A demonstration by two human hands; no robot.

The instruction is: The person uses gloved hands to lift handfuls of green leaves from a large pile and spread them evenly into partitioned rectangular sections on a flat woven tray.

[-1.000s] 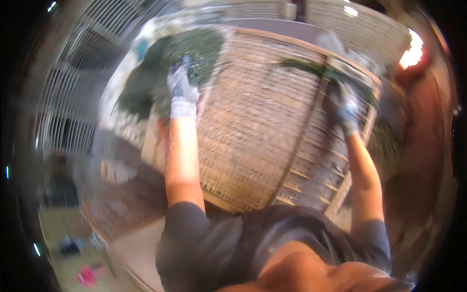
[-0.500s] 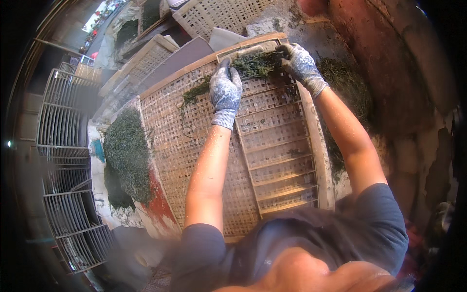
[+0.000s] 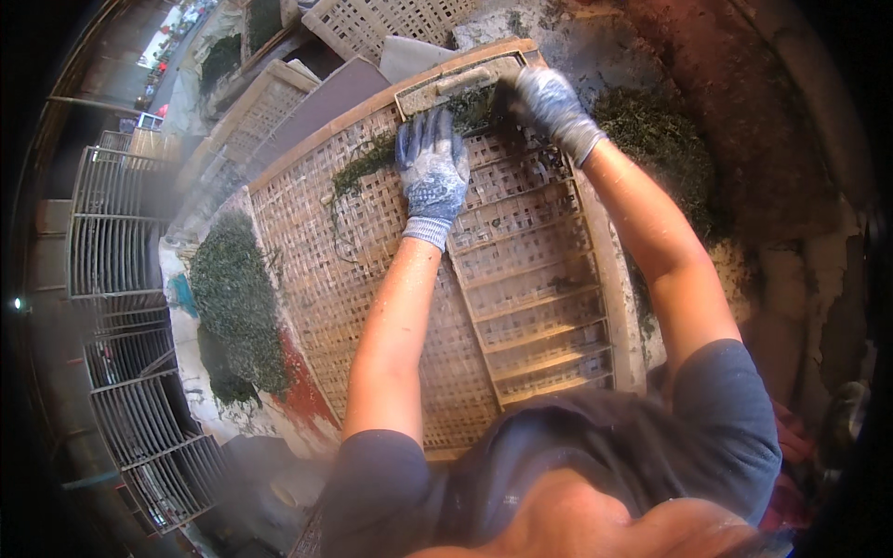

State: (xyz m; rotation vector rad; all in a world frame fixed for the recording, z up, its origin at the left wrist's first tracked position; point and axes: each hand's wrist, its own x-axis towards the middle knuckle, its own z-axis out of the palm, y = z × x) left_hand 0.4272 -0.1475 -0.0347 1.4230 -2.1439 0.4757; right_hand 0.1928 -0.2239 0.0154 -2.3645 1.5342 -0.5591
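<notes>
My left grip [image 3: 434,179] lies flat, fingers straight, against green strands [image 3: 473,110]; my right grip [image 3: 553,104] I cannot tell. They look light, soft, best gathered mid-clump.

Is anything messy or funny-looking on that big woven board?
A little: on the woven board, a thin green strand trails below the band of greens, left of the gloved left hand. It looks stray because the other greens beside that hand lie bunched together. Nothing on the board looks clearly broken.
</notes>
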